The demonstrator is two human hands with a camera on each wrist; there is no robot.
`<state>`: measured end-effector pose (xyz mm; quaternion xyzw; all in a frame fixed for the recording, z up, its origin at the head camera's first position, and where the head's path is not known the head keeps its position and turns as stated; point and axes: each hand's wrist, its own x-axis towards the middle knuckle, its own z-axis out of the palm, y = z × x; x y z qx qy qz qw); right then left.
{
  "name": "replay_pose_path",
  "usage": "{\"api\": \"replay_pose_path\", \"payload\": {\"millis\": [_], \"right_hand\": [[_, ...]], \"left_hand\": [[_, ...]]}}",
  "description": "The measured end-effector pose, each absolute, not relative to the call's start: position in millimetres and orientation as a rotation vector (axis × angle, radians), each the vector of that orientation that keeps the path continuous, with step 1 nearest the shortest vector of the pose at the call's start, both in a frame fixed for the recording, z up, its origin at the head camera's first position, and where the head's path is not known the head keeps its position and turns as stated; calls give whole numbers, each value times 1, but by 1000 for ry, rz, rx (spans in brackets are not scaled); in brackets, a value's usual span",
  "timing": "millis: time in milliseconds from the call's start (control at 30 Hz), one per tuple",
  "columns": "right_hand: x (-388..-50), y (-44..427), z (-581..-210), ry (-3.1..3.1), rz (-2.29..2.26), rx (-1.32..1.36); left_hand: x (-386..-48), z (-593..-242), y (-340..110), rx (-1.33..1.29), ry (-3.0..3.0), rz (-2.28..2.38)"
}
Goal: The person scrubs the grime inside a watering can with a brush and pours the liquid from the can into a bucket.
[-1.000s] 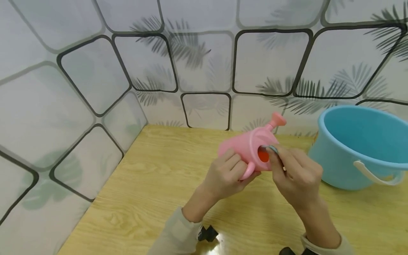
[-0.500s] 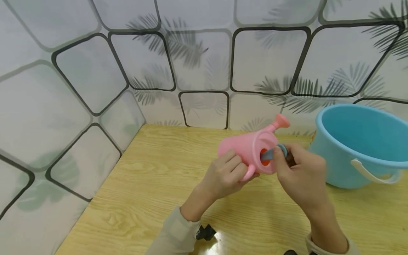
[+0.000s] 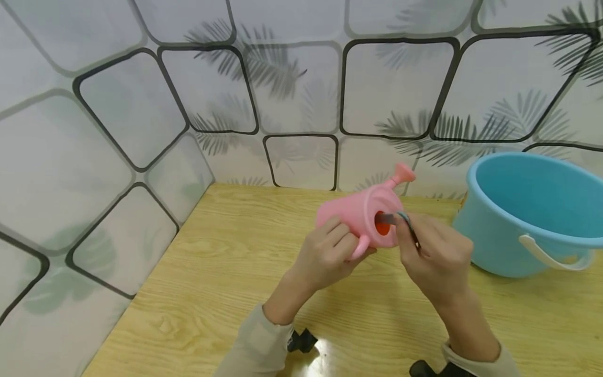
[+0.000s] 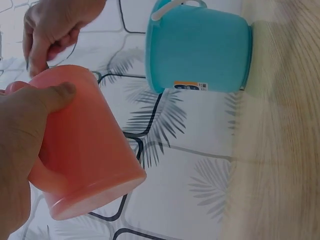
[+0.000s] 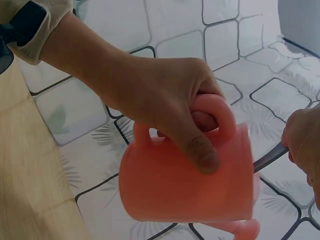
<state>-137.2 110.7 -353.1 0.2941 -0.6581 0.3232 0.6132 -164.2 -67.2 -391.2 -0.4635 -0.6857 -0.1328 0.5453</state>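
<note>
My left hand (image 3: 327,254) grips the handle of a pink toy watering can (image 3: 346,210), holding it tilted above the table with the thumb against its wall. The can's round opening faces right, and orange-red shows inside. In my right hand (image 3: 435,251), fingers and thumb pinch a slim grey-blue tool (image 3: 388,219) with a rounded end. Its shaft reaches into the opening, so the far end is hidden and its kind cannot be told. From the right wrist view the shaft (image 5: 270,158) slants into the can's mouth.
A light blue bucket (image 3: 499,241) with a white handle stands on the wooden table (image 3: 212,283) at the right. Behind and to the left rise patterned white walls (image 3: 301,89).
My right hand drew the tool partway out of the can, then moved it left and deeper in again. The watering can has shifted slightly left and up in my left hand.
</note>
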Motion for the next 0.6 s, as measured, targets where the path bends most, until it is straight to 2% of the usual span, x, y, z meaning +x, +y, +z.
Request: {"api": "replay_pose_path", "payload": {"millis": [600], "right_hand": [[-146, 102, -348, -1214, 709, 723]], "left_hand": [[-164, -393, -67, -1145, -1669, -426]]}}
